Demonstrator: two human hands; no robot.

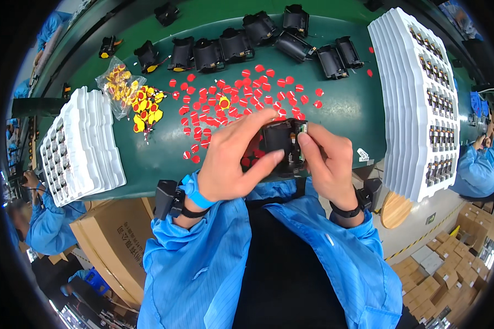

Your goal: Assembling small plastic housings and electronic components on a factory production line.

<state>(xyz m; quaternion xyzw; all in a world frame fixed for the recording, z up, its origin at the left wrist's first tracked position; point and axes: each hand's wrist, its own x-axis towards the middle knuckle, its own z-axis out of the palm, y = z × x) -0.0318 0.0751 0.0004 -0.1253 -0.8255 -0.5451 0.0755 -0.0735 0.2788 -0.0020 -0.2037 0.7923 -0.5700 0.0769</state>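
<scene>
A black housing (282,143) is held above the counter (346,112) edge, pinched by both closed grips: left hand (228,159), right hand (326,164). A fitting step seems underway; a red cap (247,90) is probably needed next.

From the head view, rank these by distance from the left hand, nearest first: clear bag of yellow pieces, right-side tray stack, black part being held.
1. Black part: held in the left hand.
2. Clear bag of yellow pieces: far-left on the green table.
3. Right-side tray stack: along the right edge.
</scene>
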